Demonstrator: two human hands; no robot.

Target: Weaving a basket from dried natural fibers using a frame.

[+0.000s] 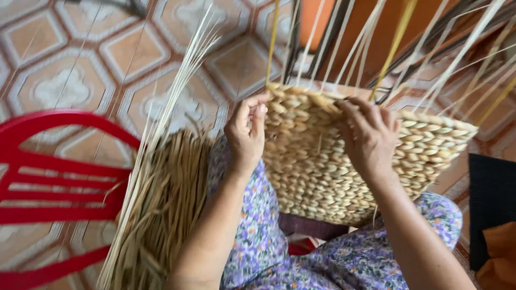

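A half-woven straw basket rests on my lap, its braided wall facing me. Long pale stakes stick up from its top rim. My left hand grips the left top corner of the basket, fingers curled over the rim. My right hand lies on the upper rim near the middle, fingers pinching the woven strands there. My legs are covered by a purple flowered cloth.
A bundle of dried straw and thin reeds leans at my left. A red plastic chair stands at the far left on the patterned tile floor. A black thing and orange cloth lie at the right edge.
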